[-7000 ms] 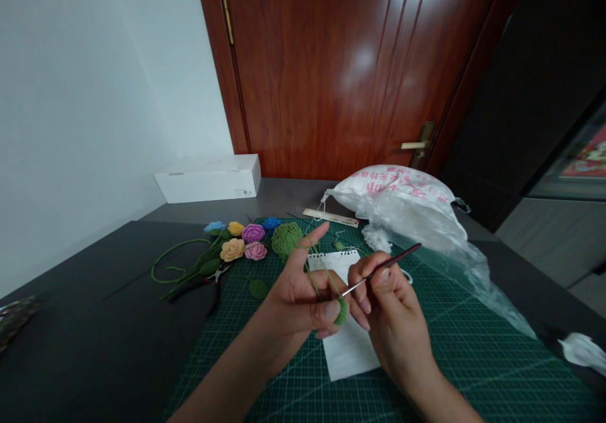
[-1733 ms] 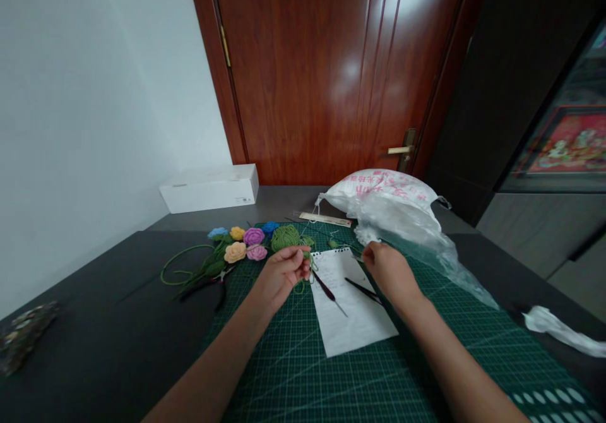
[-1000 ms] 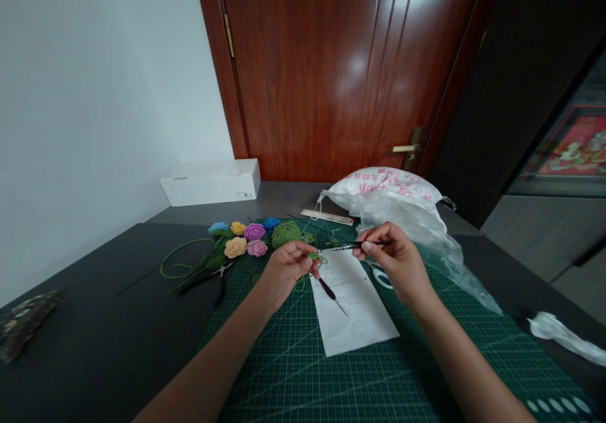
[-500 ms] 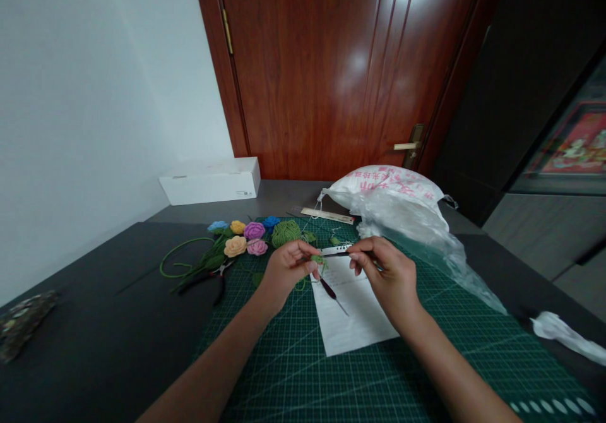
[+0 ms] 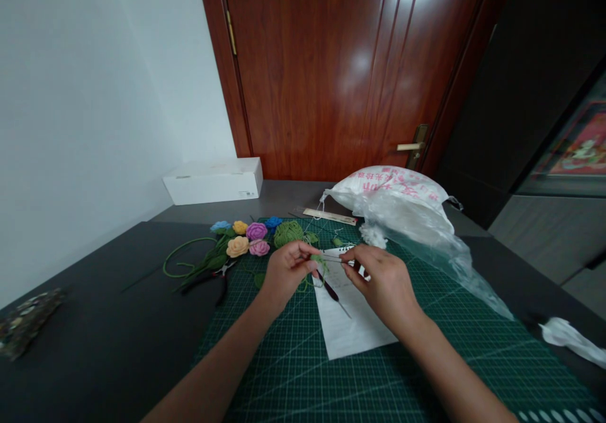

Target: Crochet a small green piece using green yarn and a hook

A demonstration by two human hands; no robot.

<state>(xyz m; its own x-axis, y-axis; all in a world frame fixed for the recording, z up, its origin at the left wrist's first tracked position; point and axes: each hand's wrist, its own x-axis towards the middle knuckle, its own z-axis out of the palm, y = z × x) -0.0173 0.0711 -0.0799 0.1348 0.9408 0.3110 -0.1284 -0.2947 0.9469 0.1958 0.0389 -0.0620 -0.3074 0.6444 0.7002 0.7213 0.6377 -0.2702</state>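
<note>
My left hand is closed, pinching a small green crochet piece above the green cutting mat. My right hand is closed on a thin metal tool whose tip points left at the green piece. A dark-handled crochet hook lies on the white notepad just below both hands. A ball of green yarn sits behind my left hand.
Crocheted roses with green stems and pliers lie on the left. A white plastic bag and a ruler are at the back, a white box by the wall, crumpled plastic far right.
The crochet hook was put down on the notepad. My right hand picked up a thin tool near the bag and brought it left to the green piece in my left hand.
</note>
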